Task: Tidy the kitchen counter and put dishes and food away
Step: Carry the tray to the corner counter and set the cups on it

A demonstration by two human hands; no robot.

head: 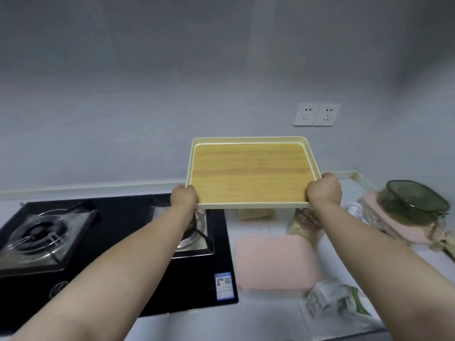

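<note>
A rectangular tray [251, 172] with a pale yellow rim and a wood-grain bottom is held up in the air above the counter, tilted so its inside faces me. It holds nothing. My left hand [184, 196] grips its near left corner and my right hand [324, 191] grips its near right corner. Both arms are stretched forward.
A black two-burner gas hob [103, 244] lies at the left. On the white counter are a pink board [274, 263], a jar of food [305, 225], a packet [254, 214], a plastic bag [337, 299] and a green bowl [413, 201] on a pink container. Two wall sockets [316, 114] sit behind.
</note>
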